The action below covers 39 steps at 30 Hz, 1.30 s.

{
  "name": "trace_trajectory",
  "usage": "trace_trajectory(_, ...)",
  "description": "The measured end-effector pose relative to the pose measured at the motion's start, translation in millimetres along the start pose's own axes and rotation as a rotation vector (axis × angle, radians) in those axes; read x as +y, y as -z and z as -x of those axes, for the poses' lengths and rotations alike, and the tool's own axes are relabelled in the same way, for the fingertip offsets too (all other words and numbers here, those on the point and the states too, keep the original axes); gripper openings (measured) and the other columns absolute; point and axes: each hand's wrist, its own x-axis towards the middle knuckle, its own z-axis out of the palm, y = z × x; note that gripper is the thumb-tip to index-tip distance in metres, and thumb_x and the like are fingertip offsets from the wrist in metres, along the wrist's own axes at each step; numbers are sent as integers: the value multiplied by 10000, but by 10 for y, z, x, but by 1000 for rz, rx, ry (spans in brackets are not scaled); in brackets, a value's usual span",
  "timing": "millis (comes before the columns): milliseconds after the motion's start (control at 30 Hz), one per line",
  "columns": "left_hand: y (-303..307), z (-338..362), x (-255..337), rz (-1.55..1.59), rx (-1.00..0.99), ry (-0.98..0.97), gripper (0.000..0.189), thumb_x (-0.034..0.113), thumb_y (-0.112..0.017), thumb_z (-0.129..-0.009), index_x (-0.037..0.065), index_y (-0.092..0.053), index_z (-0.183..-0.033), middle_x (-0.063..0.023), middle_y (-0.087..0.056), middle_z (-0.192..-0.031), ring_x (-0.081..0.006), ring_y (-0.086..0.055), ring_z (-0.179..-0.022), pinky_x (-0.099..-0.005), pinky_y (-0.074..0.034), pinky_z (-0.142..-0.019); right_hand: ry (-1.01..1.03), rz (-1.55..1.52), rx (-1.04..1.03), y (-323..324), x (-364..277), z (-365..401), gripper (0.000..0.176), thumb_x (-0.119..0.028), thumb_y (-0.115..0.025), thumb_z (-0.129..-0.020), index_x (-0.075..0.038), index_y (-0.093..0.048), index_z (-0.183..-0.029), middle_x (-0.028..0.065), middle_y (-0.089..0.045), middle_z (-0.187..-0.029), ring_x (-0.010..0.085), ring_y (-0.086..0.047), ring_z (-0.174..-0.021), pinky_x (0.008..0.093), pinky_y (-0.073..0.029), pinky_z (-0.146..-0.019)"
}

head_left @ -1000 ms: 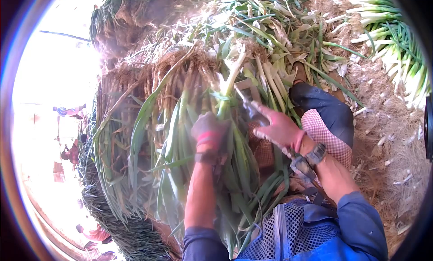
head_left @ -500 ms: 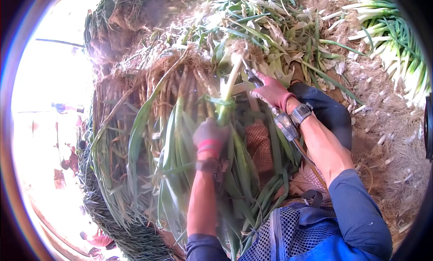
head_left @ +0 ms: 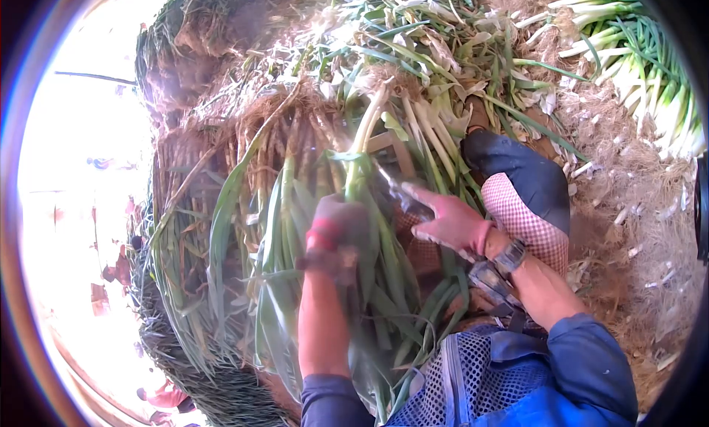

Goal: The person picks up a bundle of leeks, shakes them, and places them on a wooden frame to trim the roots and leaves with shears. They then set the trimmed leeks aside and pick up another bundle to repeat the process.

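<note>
My gloved left hand is closed around the leaves of a green onion, just below where they branch from the stalk. The onion's pale stalk tilts away from me, its bushy roots at the far end. In my gloved right hand is a blow gun with a thin metal nozzle. The nozzle tip points up and left, close beside the held onion near the leaf joint. Dust or motion blurs my left fingers. Untrimmed green onions with brown outer skins lie to the left of and under my left hand.
Stripped leaves are heaped beyond my hands. Pale, cleaned green onions lie in a pile at the upper right. Loose roots and scraps cover the ground at right. My bent knee has a checked cloth patch.
My right hand and the blow gun have moved down toward me, the nozzle shifting from the root end to the leaf joint. My left hand and the onion have moved slightly left.
</note>
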Motion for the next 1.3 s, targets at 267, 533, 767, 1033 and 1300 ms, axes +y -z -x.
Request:
trace_trajectory(267, 91, -242, -228, 220, -157, 29, 270, 35, -797, -834, -78, -737, -1072, -102, -766, -929, -190, -736, -798, -329, -606, -756, -228, 141, 140, 334, -143, -818, 903, -324, -756, -835, -164, -412, -1655, 212, -756, -1227, 322, -737, -1037, 382, -556, -917)
trace_trajectory(533, 97, -346, -353, 193, -163, 52, 340, 26, -783, -829, -94, -712, -1139, -127, -762, -991, -214, -743, -816, -357, -623, -787, -235, 161, 302, 494, -82, -1203, 888, -271, -726, -825, -184, -418, -1653, 227, -763, -1127, 354, -739, -1002, 434, -559, -898)
trace_trajectory(767, 78, -313, -359, 259, -190, 31, 349, 21, -787, -823, -93, -714, -1144, -122, -760, -979, -215, -737, -796, -354, -623, -755, -225, 168, 163, 426, -67, -579, 881, -256, -716, -848, -189, -394, -1665, 230, -752, -1192, 300, -741, -922, 400, -560, -828)
trace_trajectory(1033, 11, 72, -178, 159, -134, -29, 338, 72, -818, -820, -89, -727, -1104, -94, -754, -912, -178, -717, -746, -334, -608, -705, 30, 58, -114, 183, -58, 683, 904, -243, -743, -868, -118, -357, -1676, 188, -658, -1454, 232, -712, -1128, 341, -546, -1007)
trace_trajectory(1300, -326, 447, 23, -433, 44, -144, 455, 300, -824, -810, -2, -759, -1144, -158, -791, -964, -268, -767, -855, -397, -607, -811, 123, 112, -17, 330, -87, 1047, 910, -299, -767, -847, -107, -395, -1655, 246, -670, -1410, 307, -718, -1220, 366, -538, -1053)
